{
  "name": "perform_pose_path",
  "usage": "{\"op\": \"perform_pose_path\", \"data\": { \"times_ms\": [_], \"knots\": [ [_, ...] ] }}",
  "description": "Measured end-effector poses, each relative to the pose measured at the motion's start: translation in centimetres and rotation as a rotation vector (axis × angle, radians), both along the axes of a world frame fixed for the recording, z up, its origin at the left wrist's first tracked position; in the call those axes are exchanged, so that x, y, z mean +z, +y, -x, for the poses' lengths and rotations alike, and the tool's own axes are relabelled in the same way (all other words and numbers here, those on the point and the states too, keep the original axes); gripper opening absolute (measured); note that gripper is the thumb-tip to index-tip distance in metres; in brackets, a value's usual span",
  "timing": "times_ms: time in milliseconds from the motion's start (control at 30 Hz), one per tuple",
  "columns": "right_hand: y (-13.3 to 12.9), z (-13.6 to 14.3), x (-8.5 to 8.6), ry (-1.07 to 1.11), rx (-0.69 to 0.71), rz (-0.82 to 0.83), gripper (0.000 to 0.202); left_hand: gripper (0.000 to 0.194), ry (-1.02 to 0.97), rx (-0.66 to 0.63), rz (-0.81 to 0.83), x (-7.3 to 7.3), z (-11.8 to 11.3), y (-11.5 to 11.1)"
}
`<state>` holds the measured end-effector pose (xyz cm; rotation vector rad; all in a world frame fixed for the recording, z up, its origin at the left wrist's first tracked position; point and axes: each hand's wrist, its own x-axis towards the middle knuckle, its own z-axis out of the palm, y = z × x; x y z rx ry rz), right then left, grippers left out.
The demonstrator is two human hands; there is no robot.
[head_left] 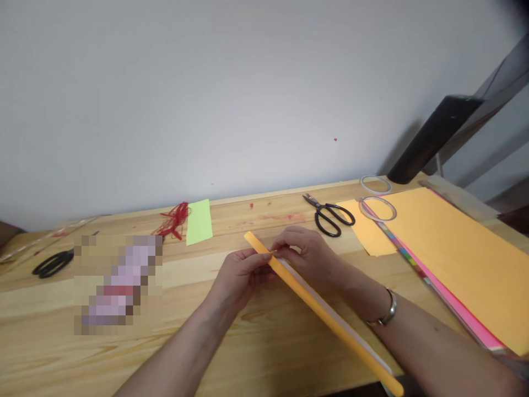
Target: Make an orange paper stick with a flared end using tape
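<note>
A long, narrow orange paper strip (326,314) slants from the middle of the table down to the lower right, apparently folded. Along its right edge runs a thin whitish strip of tape (343,320). My left hand (243,273) is closed around the paper near its upper end, thumb on top. Close beside it, my right hand (301,253) is pinched at the upper end of the whitish tape, fingertips almost meeting my left thumb. What exactly lies between those fingertips is partly hidden.
Black-handled scissors (328,215) lie behind my right hand. To the right are tape rolls (377,209) and stacked orange sheets (467,248). A black cylinder (433,140) leans at the back. Leftward are a green paper (199,222), red string (177,220), a pixelated item (128,281) and other scissors (53,264).
</note>
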<state>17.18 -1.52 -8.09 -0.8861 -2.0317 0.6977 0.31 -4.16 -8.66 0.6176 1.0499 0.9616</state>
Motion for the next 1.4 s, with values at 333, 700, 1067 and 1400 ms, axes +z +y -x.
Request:
{"op": "perform_pose_path", "data": {
  "times_ms": [333,700,1067,1400],
  "knots": [
    [-0.09,0.08,0.20,0.028,-0.021,0.123,0.011,0.017,0.011,-0.006,-0.008,0.22,-0.06,-0.03],
    [0.28,-0.22,0.35,-0.063,-0.030,0.588,0.026,0.018,0.090,-0.017,-0.051,0.35,-0.15,-0.22],
    [0.20,-0.35,0.55,-0.095,-0.005,0.624,0.017,0.016,0.101,-0.074,-0.046,0.46,-0.29,-0.20],
    [0.12,-0.25,0.72,-0.012,0.013,0.685,0.016,0.015,0.102,-0.075,-0.054,0.49,-0.24,-0.23]
  ]
}}
